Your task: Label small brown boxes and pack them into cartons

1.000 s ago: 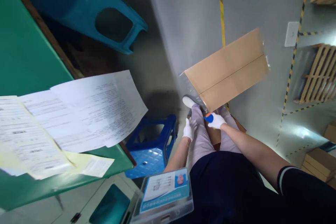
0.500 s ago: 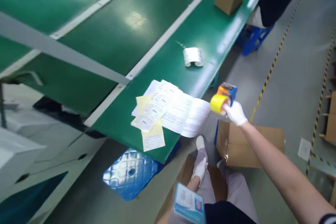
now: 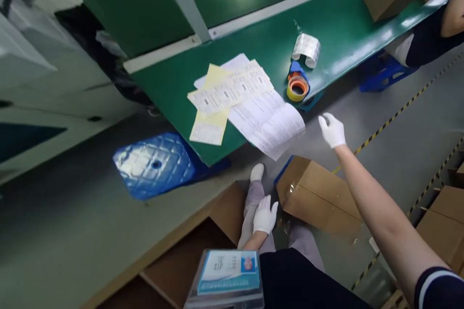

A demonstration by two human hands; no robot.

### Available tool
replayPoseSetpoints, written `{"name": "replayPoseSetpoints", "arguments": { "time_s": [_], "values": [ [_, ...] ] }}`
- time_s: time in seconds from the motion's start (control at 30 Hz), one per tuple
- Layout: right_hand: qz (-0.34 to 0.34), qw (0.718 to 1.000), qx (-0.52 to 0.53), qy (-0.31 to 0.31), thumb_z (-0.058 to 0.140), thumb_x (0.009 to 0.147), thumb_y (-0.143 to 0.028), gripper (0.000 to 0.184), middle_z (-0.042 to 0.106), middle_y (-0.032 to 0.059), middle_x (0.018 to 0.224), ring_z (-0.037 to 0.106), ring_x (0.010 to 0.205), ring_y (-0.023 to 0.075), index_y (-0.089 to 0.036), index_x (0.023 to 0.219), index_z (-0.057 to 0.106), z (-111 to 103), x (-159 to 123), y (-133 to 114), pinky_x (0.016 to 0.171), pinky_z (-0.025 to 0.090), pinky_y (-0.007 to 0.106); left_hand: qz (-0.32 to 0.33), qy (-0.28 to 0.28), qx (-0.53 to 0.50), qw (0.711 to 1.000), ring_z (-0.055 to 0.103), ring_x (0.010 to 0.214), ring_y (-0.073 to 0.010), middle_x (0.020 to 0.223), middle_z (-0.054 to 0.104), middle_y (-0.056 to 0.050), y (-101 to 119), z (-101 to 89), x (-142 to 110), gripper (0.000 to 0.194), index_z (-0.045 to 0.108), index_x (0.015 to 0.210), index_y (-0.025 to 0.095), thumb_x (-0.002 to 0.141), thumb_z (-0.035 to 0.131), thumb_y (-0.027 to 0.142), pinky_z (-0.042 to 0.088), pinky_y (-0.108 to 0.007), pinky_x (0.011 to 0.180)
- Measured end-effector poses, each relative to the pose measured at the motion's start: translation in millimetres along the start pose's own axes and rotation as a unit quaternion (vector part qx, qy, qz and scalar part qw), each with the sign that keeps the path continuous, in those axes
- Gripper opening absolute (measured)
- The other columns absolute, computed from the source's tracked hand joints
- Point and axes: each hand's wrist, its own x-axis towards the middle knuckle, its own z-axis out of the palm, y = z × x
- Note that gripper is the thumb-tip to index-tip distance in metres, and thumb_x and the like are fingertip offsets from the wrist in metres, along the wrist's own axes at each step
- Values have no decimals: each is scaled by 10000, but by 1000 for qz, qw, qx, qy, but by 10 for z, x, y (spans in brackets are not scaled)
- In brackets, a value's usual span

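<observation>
Apparently, off the green table's [image 3: 170, 82] edge, the carton [image 3: 322, 190] lies closed, the empty left hand [image 3: 265, 217] and right hand [image 3: 331, 131] hover, thumbs spread from loosely bent fingers, and the tape dispenser [image 3: 297, 80] rests set down on top.

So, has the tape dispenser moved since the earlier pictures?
Yes: the tape dispenser has left the right hand and moved inward onto the green bench, closer to the curled white strip.

Tape dispenser [image 3: 297, 88] on the green table [image 3: 166, 77], beside the curled label strip [image 3: 307, 47], near the printed papers [image 3: 253, 106].
</observation>
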Motion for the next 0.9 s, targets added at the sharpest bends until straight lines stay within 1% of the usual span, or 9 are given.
{"name": "replayPoseSetpoints", "arguments": {
  "time_s": [0.1, 0.2, 0.27, 0.33, 0.43, 0.53, 0.63, 0.77, 0.9],
  "values": [
    [96, 991, 45, -85, 468, 924, -570, 587, 686, 161, 1360, 614, 1294, 292, -149, 1274, 680, 146, -1170, 998, 1160, 439, 456, 116, 52, 84, 988, 259, 1556, -362, 1649, 350, -199, 464, 454, -231, 677, 427, 1551, 74, 997, 455, 464, 235, -555, 1271],
    [186, 966, 48, -172, 495, 891, -589, 603, 689, 189, 1344, 634, 1275, 315, -144, 1243, 695, 386, -2329, 1924, 1154, 455, 483, 199, 73, 133, 968, 153, 1584, -362, 1689, 251, -197, 904, 954, -177, 727, 345, 1592, 78, 1004, 461, 490, 158, -574, 1287],
    [199, 957, 54, -205, 502, 884, -604, 626, 698, 200, 1320, 647, 1251, 315, -122, 1234, 695, 501, -2916, 2347, 1149, 460, 486, 202, 76, 139, 967, 136, 1586, -368, 1690, 238, -209, 1079, 1282, 3, 747, 340, 1590, 59, 1007, 449, 512, 133, -576, 1289],
    [179, 958, 55, -216, 480, 901, -600, 638, 702, 212, 1292, 665, 1204, 308, -101, 1242, 685, 548, -3238, 2552, 1118, 482, 481, 175, 80, 127, 973, 138, 1583, -380, 1682, 247, -225, 1147, 1572, 208, 747, 356, 1577, 35, 1010, 437, 515, 113, -588, 1287],
    [100, 973, 39, -204, 435, 942, -573, 614, 682, 206, 1295, 645, 1197, 290, -125, 1308, 643, 599, -3152, 2481, 1106, 477, 463, 140, 104, 78, 982, 110, 1586, -393, 1683, 230, -240, 1153, 1873, 400, 744, 344, 1576, 13, 1009, 443, 485, 61, -613, 1281],
    [13, 987, 3, -161, 464, 937, -540, 641, 550, 217, 1465, 503, 1378, 300, -129, 1424, 524, 829, -2622, 2131, 1196, 375, 466, 103, 151, 4, 983, 75, 1589, -397, 1695, 188, -240, 1190, 1958, 430, 771, 300, 1590, 10, 976, 516, 423, 40, -601, 1282],
    [-11, 991, -66, -114, 648, 804, -566, 858, 412, 243, 1565, 347, 1482, 354, -127, 1490, 381, 1233, -2098, 1720, 1215, 311, 513, 48, 186, -63, 979, 188, 1561, -417, 1675, 261, -240, 1234, 1862, 434, 782, 319, 1582, 48, 924, 599, 365, 122, -581, 1270],
    [71, 976, -184, -96, 814, 613, -514, 1056, 494, 311, 1437, 464, 1346, 429, -79, 1464, 365, 1689, -1717, 1429, 1144, 326, 580, -37, 171, -97, 980, 529, 1314, -440, 1372, 619, -256, 1074, 1625, 468, 645, 539, 1416, 94, 915, 630, 490, 345, -571, 1145],
    [87, 940, -237, -231, 632, 797, -416, 565, 680, 237, 1203, 641, 1026, 285, -80, 1251, 601, 1734, -1362, 1462, 920, 485, 428, -40, 139, -66, 987, 641, 1149, -405, 1088, 737, -238, 711, 1374, 336, 560, 709, 1174, 90, 905, 632, 575, 330, -578, 1164]
  ]
}}
